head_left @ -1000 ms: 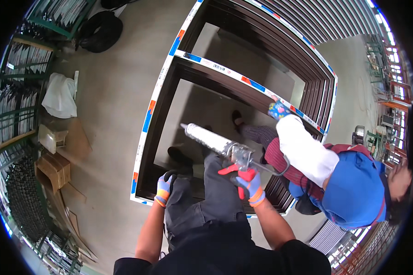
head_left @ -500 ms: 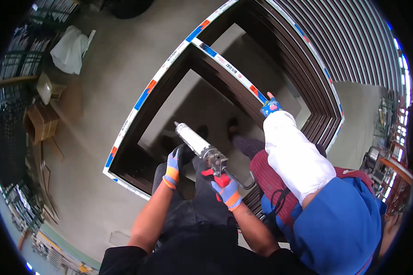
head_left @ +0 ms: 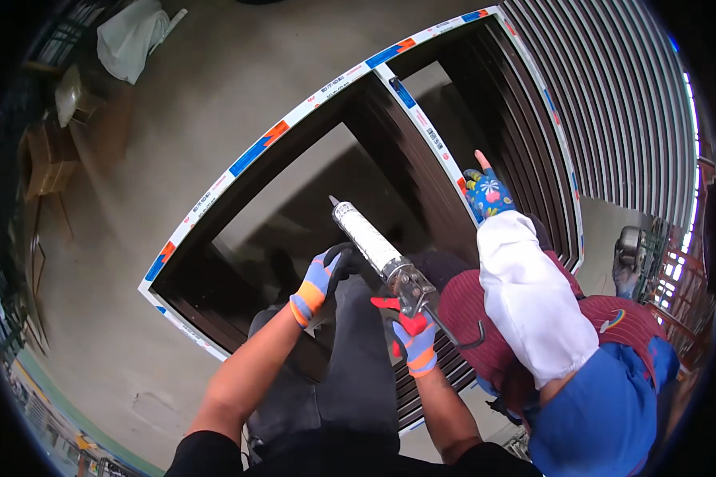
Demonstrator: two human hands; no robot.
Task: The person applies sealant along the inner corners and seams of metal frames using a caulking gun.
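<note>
My right hand (head_left: 416, 343), in a grey-blue and orange glove, is wrapped round the red handle of a caulking gun (head_left: 410, 290). A white sealant cartridge (head_left: 366, 238) sits in it, its nozzle pointing up and to the left. To the left of the gun, apart from it, my left hand (head_left: 326, 278) hovers by my knee, loosely open, its dark fingertips bent toward the cartridge. Beneath lies a dark brown window frame (head_left: 184, 288) with a crossbar (head_left: 426, 131), edged in white, blue and orange protective film. A co-worker's flowered-glove hand (head_left: 489, 193) rests on the crossbar.
The co-worker's white sleeve (head_left: 529, 294) and blue clothing (head_left: 601, 405) are close on my right. Long ridged profiles (head_left: 612, 103) lie at the upper right. Cardboard boxes (head_left: 52, 155) and a white sack (head_left: 131, 40) are on the floor at the left.
My view has shifted over the frame. The caulking gun, in my right hand, now appears farther right. My left hand is nearer the cartridge, and the co-worker's hand remains on the crossbar.
</note>
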